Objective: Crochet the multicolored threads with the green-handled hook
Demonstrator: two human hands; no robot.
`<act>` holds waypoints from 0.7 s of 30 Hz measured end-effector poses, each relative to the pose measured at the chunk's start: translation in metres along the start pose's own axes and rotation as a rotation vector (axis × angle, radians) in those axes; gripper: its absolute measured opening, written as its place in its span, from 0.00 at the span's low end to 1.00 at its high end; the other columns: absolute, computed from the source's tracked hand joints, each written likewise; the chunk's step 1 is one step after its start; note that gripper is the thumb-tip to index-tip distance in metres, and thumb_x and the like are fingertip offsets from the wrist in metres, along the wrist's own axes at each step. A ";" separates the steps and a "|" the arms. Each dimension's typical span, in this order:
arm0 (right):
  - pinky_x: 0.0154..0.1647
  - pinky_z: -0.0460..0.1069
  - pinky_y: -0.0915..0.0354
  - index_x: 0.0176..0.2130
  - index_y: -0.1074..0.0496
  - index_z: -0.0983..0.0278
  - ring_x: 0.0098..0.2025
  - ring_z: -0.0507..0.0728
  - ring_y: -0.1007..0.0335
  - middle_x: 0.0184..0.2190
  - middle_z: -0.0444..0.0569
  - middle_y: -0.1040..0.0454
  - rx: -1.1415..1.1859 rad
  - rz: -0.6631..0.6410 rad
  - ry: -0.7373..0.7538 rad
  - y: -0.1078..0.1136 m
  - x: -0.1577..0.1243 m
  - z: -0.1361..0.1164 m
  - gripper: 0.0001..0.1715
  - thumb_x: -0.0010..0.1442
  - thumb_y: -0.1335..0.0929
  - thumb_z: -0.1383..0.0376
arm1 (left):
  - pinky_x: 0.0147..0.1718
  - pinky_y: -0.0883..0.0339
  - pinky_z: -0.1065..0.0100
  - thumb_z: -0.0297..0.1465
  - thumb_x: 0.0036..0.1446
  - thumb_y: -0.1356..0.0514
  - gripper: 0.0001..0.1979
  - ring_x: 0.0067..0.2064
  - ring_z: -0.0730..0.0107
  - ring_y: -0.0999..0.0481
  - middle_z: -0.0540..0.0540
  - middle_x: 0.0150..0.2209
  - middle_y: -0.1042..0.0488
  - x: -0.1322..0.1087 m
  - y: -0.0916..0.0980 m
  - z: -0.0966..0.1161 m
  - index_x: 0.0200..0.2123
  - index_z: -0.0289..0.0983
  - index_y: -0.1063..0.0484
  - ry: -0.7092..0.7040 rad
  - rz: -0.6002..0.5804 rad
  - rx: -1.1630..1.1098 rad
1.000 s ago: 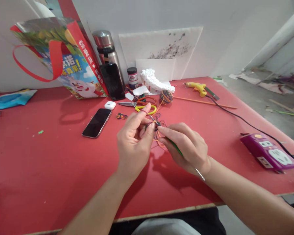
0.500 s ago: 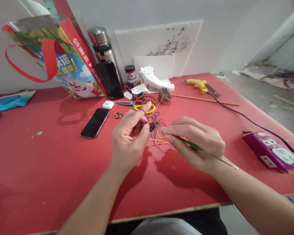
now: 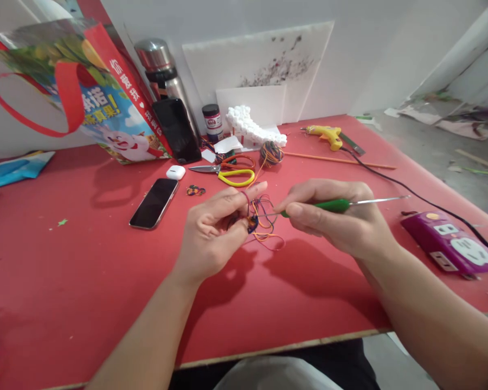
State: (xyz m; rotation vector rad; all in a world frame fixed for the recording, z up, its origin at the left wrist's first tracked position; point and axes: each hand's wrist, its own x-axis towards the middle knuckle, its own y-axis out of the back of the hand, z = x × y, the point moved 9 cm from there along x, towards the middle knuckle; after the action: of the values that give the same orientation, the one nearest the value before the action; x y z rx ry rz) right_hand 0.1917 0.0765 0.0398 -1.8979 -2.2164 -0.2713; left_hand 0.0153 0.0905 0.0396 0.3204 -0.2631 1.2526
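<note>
Between its thumb and fingers my left hand pinches a small multicoloured piece of crochet, mostly hidden by the fingers. A strand of dark red yarn loops over the raised index finger. My right hand is closed around the green handle of a crochet hook, its thin metal tip pointing left and reaching the crochet piece. Loose orange and purple yarn lies tangled on the table beneath and between the hands. A strand runs back to the ball of yarn.
Scissors, a phone, an earphone case and a small crocheted bit lie on the red table. Behind stand a gift bag and a flask. A glue gun and purple power strip are right.
My right hand has turned, so the crochet hook now lies nearly level, its rear end swung up. My left index finger has stretched further right. The whole view has shifted slightly.
</note>
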 end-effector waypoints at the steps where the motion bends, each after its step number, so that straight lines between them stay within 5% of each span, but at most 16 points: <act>1: 0.17 0.46 0.44 0.32 0.16 0.64 0.20 0.49 0.40 0.20 0.43 0.28 0.071 -0.013 -0.050 0.000 0.001 0.005 0.16 0.61 0.19 0.55 | 0.31 0.34 0.68 0.21 0.56 0.34 0.24 0.33 0.70 0.31 0.48 0.31 0.29 0.000 -0.001 -0.002 0.51 0.50 0.11 0.016 -0.016 -0.042; 10: 0.17 0.45 0.55 0.32 0.19 0.66 0.17 0.45 0.53 0.16 0.37 0.39 0.385 -0.237 -0.295 -0.011 0.006 0.031 0.19 0.59 0.18 0.54 | 0.28 0.40 0.66 0.27 0.53 0.32 0.22 0.29 0.70 0.37 0.49 0.27 0.31 -0.005 -0.011 -0.023 0.50 0.50 0.10 0.185 -0.135 -0.296; 21: 0.18 0.44 0.50 0.37 0.15 0.65 0.17 0.45 0.50 0.17 0.38 0.34 0.490 -0.269 -0.220 -0.016 0.006 0.033 0.13 0.63 0.19 0.57 | 0.28 0.38 0.68 0.28 0.51 0.30 0.21 0.30 0.70 0.36 0.47 0.30 0.30 -0.007 -0.014 -0.030 0.48 0.48 0.09 0.283 -0.081 -0.499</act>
State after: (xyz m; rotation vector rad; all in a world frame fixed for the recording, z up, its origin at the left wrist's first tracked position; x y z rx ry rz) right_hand 0.1739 0.0888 0.0101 -1.4273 -2.3888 0.4265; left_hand 0.0269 0.0920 0.0080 -0.2713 -0.3053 1.0949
